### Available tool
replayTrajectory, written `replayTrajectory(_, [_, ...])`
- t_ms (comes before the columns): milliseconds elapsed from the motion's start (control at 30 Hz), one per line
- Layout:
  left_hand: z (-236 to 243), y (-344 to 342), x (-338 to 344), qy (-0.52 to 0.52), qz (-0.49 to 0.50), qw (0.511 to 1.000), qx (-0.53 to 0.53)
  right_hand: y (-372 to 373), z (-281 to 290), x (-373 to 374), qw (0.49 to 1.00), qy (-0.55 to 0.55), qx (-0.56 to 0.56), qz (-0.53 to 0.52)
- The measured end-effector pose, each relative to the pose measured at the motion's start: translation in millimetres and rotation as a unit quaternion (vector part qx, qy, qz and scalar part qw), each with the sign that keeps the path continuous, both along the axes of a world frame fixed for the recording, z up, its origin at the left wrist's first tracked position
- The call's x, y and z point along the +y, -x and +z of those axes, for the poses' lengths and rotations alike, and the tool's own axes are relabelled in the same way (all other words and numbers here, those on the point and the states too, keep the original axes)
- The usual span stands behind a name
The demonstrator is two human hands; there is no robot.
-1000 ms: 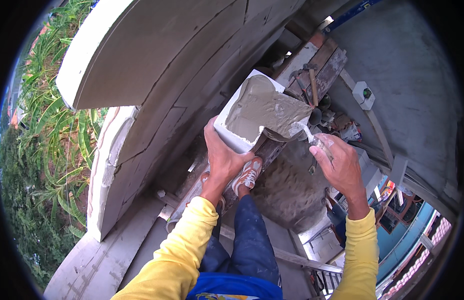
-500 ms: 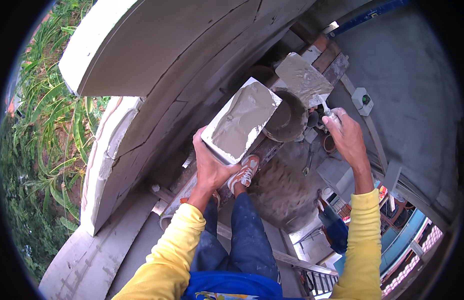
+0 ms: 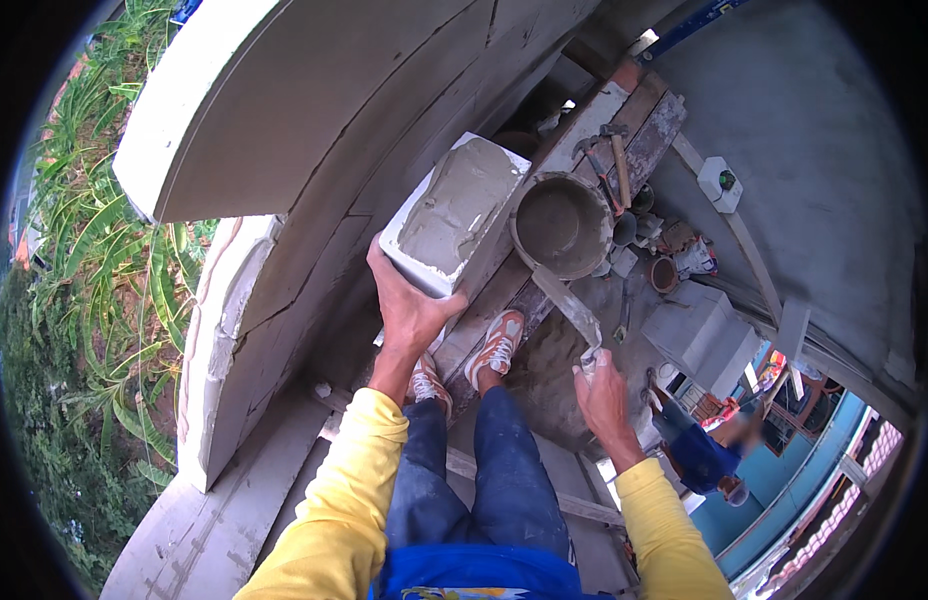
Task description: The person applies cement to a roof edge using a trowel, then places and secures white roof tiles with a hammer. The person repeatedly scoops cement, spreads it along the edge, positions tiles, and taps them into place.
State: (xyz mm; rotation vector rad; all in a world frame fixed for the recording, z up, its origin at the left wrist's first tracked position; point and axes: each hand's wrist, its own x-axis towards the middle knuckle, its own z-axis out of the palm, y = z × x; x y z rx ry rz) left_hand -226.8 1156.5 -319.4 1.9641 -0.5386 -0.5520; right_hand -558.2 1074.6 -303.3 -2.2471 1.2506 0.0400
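Observation:
My left hand [image 3: 409, 315] grips the near end of a white block [image 3: 416, 266], tilted beside the wall. Grey mortar [image 3: 462, 205] covers the block's upper face, leaving its white edges bare. In my right hand [image 3: 604, 400] is a trowel [image 3: 569, 308], held by the handle and seen nearly edge-on. Its blade reaches to the near rim of a round bucket [image 3: 596, 210], which has grey mortar inside. The bucket stands on the planks, just right of the block.
A block wall [image 3: 324, 140] rises at my left, with plants [image 3: 114, 300] beyond it. Hammers [image 3: 621, 170] lie on the planks [image 3: 649, 110] past the bucket. My shoes [image 3: 499, 345] rest on the planking. Lower right, another person [image 3: 694, 455] is below, near stacked grey blocks [image 3: 699, 335].
My right hand has drawn the trowel down and toward me, turning its blade from flat to edge-on beside the bucket. The block has shifted slightly left with my left hand.

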Motion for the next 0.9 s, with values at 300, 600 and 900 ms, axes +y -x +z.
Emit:
replayTrajectory(300, [3, -1, 14, -0.048, -0.049, 0.998, 0.002, -135, 50, -84, 0.943, -0.304, -0.059, 0.120])
replayTrajectory(600, [10, -13, 31, -0.088, 0.004, 0.996, -0.007, 12, -161, -69, 0.919, -0.243, -0.036, -0.309])
replayTrajectory(900, [3, -2, 24, -0.104, -0.014, 0.994, -0.031, -14, -254, -100, 0.963, 0.167, 0.073, -0.198])
